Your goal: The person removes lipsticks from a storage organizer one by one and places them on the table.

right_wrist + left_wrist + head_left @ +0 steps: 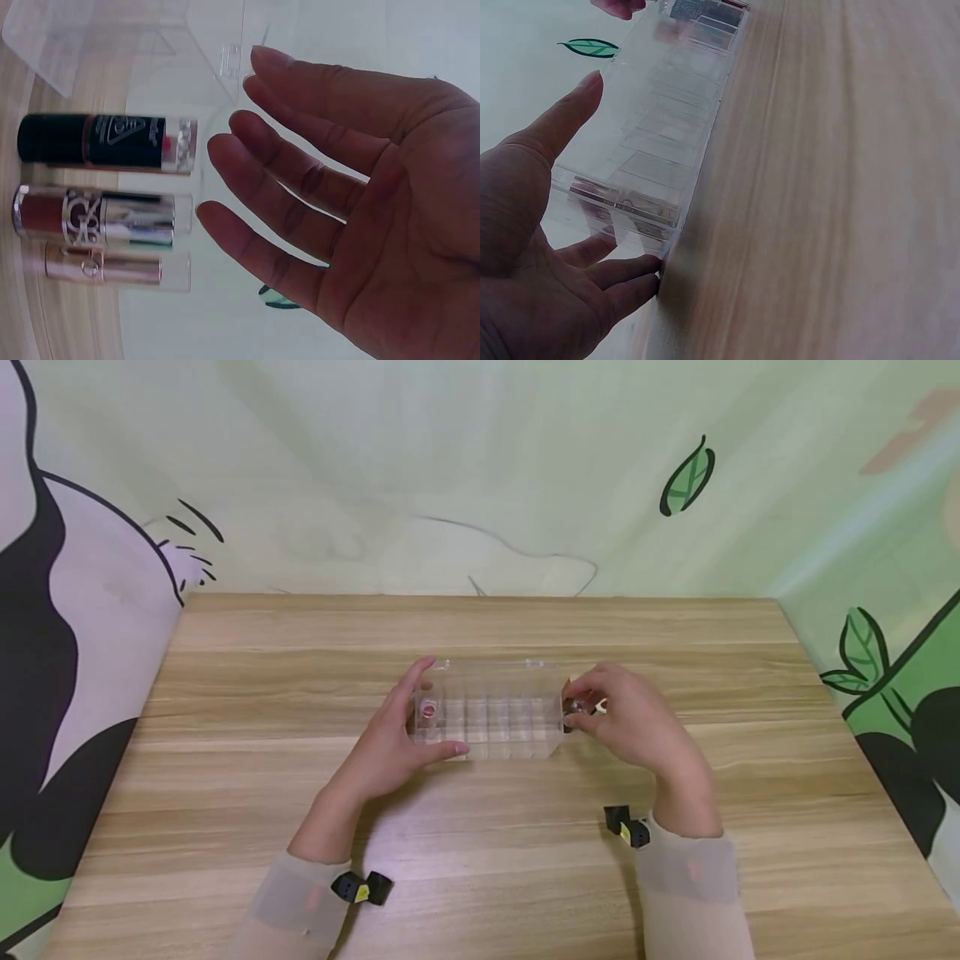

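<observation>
A clear plastic organizer box [498, 745] with several compartments sits on the table. My left hand [390, 739] holds its left end, thumb along the near wall and fingers at the end and far corner. A red-topped lipstick [428, 711] shows inside the leftmost part. Beyond the box's right end, three lipsticks stand upright: a black tube [90, 140] with a clear top, a dark red and silver tube [94, 217], and a slim rose-gold one [105, 268]. My right hand [352, 195] is beside their tops, fingers spread and loosely bent, with nothing between them in the right wrist view.
The wood-grain table [480, 852] runs back to a painted wall [450, 468] with leaf and panda pictures. Small black devices are strapped at the left wrist [362, 888] and right wrist [627, 828].
</observation>
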A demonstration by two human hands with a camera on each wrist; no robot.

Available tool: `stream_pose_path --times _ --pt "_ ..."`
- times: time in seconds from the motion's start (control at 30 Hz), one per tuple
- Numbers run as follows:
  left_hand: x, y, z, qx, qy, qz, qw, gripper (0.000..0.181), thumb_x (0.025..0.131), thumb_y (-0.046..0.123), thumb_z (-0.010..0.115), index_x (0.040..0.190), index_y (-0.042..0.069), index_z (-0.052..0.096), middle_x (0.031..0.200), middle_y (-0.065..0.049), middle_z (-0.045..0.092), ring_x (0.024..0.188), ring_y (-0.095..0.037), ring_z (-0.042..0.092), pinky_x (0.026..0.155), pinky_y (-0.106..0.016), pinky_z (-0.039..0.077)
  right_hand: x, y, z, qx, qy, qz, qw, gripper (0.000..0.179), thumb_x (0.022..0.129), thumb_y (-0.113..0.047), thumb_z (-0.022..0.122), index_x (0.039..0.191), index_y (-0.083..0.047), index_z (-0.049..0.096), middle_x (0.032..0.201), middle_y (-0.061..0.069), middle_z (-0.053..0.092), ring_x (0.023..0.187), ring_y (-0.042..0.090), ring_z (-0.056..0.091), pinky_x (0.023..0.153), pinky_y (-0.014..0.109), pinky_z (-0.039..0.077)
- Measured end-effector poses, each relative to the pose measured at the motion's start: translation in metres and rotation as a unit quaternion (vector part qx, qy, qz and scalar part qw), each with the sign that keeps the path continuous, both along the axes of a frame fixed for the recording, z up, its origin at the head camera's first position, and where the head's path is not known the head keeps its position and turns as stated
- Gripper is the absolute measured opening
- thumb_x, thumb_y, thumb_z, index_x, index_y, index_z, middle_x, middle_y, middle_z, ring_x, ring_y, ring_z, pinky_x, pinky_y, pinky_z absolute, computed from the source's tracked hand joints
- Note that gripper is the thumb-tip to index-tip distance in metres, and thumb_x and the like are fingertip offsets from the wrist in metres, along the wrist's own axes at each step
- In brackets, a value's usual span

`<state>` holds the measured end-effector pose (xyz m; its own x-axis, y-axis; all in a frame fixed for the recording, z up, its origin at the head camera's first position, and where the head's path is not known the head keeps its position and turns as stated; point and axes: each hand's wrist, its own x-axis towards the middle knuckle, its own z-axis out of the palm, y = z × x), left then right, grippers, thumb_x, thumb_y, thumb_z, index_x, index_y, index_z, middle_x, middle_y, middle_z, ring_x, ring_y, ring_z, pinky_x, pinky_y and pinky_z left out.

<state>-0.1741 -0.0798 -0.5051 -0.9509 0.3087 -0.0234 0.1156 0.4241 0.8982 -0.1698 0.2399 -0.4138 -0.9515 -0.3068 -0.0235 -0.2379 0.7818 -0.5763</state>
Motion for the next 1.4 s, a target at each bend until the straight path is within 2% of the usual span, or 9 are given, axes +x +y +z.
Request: stream_pose_path --times 0.5,0.67,0.87,1.07,1.4 --pt "0.004 -0.003 0.004 0.002 -0.001 -0.002 1.0 0.12 0.078 0.037 0.099 0.166 0.053 0.018 0.159 -0.011 0.045 0.147 -0.043 0.046 0.122 -0.062 0.036 0.005 -0.02 -0.001 0.008 0.017 0.02 0.9996 0.021 0.093 -0.01 0.084 0.112 -0.004 0.079 0.102 0.009 0.07 0.092 0.023 0.065 0.083 0.041 0.055" --pt "0.005 -0.004 0.004 -0.002 0.0 0.0 1.0 0.121 0.078 0.037 0.099 0.166 0.052 0.018 0.159 -0.011 0.045 0.147 -0.042 0.047 0.121 -0.062 0.037 0.006 -0.026 -0.002 0.001 0.03 0.032 0.9991 0.021 0.093 -0.01 0.084 0.113 -0.005 0.079 0.105 0.011 0.072 0.092 0.024 0.068 0.083 0.042 0.057" --pt "0.005 -0.005 0.004 -0.001 0.003 0.0 1.0 0.12 0.078 0.037 0.099 0.166 0.052 0.018 0.159 -0.012 0.045 0.146 -0.042 0.047 0.121 -0.062 0.037 0.006 -0.034 -0.002 -0.003 0.041 0.044 0.9982 0.022 0.094 -0.012 0.083 0.114 -0.007 0.078 0.103 0.009 0.071 0.092 0.024 0.068 0.083 0.041 0.053" --pt "0.003 -0.004 0.003 0.005 0.004 0.001 1.0 0.12 0.078 0.034 0.099 0.166 0.051 0.019 0.158 -0.012 0.045 0.144 -0.039 0.049 0.12 -0.061 0.038 0.005 -0.045 -0.003 -0.018 0.051 0.061 0.9967 0.023 0.093 -0.011 0.084 0.115 -0.005 0.077 0.106 0.008 0.072 0.093 0.023 0.069 0.082 0.04 0.059" --pt "-0.002 0.001 -0.001 0.004 -0.002 0.001 1.0 0.118 0.079 0.036 0.098 0.165 0.053 0.019 0.159 -0.013 0.044 0.146 -0.041 0.048 0.119 -0.063 0.039 0.002 -0.051 -0.008 -0.026 0.045 0.061 0.9968 0.028 0.095 -0.016 0.083 0.12 -0.007 0.076 0.109 0.01 0.071 0.096 0.023 0.068 0.086 0.044 0.056"
